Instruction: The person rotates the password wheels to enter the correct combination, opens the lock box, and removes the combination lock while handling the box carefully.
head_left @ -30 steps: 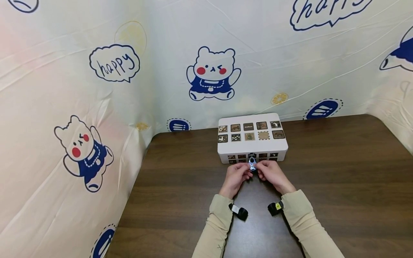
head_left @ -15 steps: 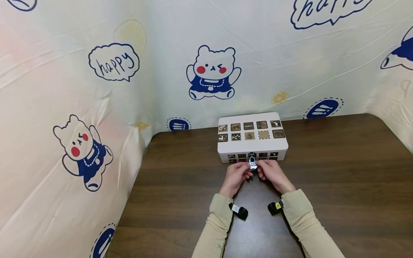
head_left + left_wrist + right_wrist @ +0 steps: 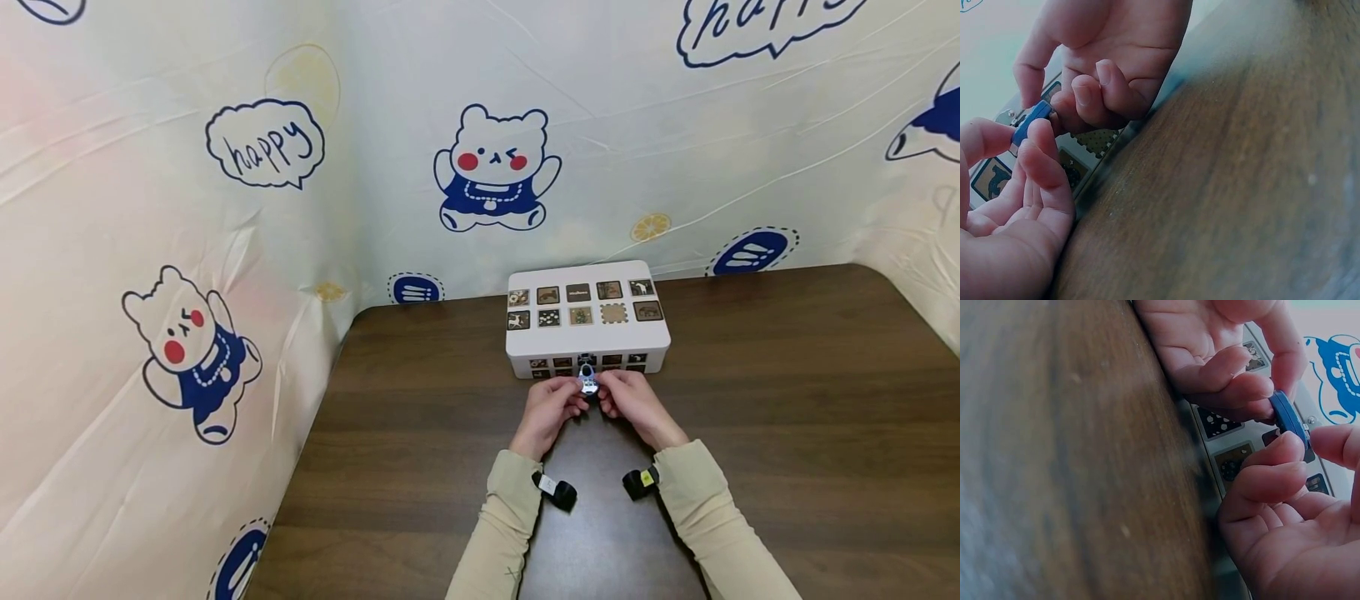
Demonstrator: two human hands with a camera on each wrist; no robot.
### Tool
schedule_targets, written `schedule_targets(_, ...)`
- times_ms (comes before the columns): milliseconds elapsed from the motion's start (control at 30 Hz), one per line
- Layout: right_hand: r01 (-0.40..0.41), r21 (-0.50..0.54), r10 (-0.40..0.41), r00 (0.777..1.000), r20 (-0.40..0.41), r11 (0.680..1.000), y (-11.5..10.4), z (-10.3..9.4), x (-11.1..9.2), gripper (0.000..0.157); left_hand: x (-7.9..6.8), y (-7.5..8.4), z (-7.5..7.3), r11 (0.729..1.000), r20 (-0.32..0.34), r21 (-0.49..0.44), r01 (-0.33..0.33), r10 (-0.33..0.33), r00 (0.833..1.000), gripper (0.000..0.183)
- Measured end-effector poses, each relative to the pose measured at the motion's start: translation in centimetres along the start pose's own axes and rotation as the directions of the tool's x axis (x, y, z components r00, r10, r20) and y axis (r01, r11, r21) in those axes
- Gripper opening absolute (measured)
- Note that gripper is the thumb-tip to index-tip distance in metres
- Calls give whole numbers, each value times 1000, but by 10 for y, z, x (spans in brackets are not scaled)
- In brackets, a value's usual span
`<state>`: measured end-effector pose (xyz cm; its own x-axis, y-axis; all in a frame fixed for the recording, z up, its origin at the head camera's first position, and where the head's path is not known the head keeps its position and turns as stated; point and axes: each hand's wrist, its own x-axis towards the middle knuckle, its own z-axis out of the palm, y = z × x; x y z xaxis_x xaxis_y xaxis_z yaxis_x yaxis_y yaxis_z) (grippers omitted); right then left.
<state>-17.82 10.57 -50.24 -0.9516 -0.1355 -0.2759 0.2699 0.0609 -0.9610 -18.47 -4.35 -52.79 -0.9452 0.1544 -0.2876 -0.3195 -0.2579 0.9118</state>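
Observation:
A small blue padlock (image 3: 588, 385) with a silvery face hangs at the latch on the front of a white box (image 3: 588, 337) printed with small square pictures. From the left, my left hand (image 3: 545, 417) pinches the padlock between thumb and fingers. My right hand (image 3: 636, 408) pinches its opposite side. In the left wrist view the blue body of the padlock (image 3: 1032, 125) shows edge-on between both sets of fingertips. The right wrist view shows its blue back (image 3: 1289, 420), with curled fingers close on either side. Fingertips partly cover the lock's sides.
The box stands at the far edge of a dark wooden table (image 3: 420, 433), close to a printed cloth (image 3: 600, 83) hanging behind. More of the cloth hangs along the table's left side. Black wrist cameras (image 3: 558, 496) sit by the sleeve cuffs.
The padlock's face tilts slightly between the fingers, its shine changing. Both hands keep their hold in nearly the same place, and the box stays put.

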Motion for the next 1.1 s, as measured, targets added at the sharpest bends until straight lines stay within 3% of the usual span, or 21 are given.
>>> schedule_targets(767,28,-31,-26,999,44,999,-2,1,-4,24,-2,-1,0,1000,20,5,-23,23,1000,19)
schedule_targets(1100,16,-46,-15,1000,16,999,0,2,-2,23,-1,0,1,1000,10,2,-18,18,1000,17)
